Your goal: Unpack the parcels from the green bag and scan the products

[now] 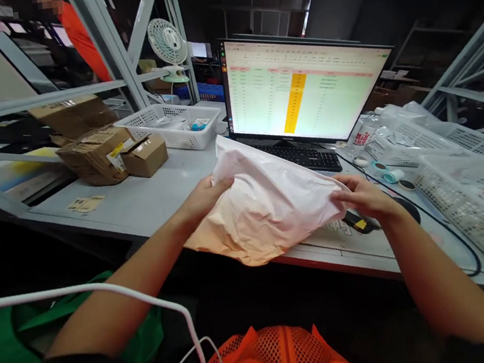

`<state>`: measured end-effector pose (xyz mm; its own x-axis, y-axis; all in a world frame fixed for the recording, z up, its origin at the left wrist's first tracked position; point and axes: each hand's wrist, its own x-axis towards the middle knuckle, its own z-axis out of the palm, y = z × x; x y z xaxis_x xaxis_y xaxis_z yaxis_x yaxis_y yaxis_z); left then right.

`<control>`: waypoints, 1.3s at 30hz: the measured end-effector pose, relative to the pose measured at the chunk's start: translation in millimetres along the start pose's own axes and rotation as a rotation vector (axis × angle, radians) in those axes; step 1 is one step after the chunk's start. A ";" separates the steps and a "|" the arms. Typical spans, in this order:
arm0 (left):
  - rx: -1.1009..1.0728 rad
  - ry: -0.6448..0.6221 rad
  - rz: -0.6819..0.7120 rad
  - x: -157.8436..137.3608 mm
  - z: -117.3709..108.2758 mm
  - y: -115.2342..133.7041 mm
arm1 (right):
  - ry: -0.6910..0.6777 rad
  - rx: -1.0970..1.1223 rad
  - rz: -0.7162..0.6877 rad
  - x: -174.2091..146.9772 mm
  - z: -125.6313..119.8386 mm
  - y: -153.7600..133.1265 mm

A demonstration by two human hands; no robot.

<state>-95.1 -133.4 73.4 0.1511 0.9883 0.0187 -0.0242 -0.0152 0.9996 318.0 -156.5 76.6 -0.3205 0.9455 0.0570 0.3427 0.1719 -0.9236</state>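
Note:
A crinkled white plastic mailing bag [266, 202] is stretched between my hands above the front edge of the desk. My left hand [208, 196] pinches its left side, thumb on top. At the bag's right corner, my right hand [359, 194] is closed on the edge. Whatever the bag may contain is hidden. Just below my right hand lies a black and yellow tool [360, 223], partly covered. Behind the bag sits a black keyboard [304, 156], in front of a lit monitor [301, 87] showing a spreadsheet.
Cardboard boxes [94, 154] and a white basket [174, 125] stand at the left back, near a small fan [168, 42]. White baskets [476, 207] and tape rolls [393, 176] crowd the right side. A black cable [448, 231] crosses the desk. A person in orange [84, 42] is at far left.

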 end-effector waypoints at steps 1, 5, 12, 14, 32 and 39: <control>-0.008 0.011 -0.053 10.5 3.1 -10.3 | 0.077 -0.033 0.048 1.5 -6.4 2.3; -0.036 0.221 -0.214 41.3 12.9 -52.9 | 0.488 0.048 0.094 22.1 -14.8 26.3; 0.011 0.266 -0.210 31.0 -9.0 -103.6 | 0.111 -0.105 0.216 28.8 54.5 68.0; 0.391 0.242 -0.143 21.2 -29.6 -97.5 | 0.110 -0.393 0.154 26.2 70.4 76.8; 1.239 -0.429 0.378 -39.6 119.5 -135.1 | 0.607 -0.871 0.234 -19.9 -13.9 81.9; 1.201 -0.358 0.326 -34.2 156.6 -124.7 | 0.484 -1.008 0.736 -1.1 -24.9 86.5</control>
<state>57.5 -189.1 -48.5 0.5655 0.8206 0.0820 0.7589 -0.5567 0.3377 370.0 -135.8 6.1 0.4902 0.8716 -0.0078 0.8639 -0.4870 -0.1280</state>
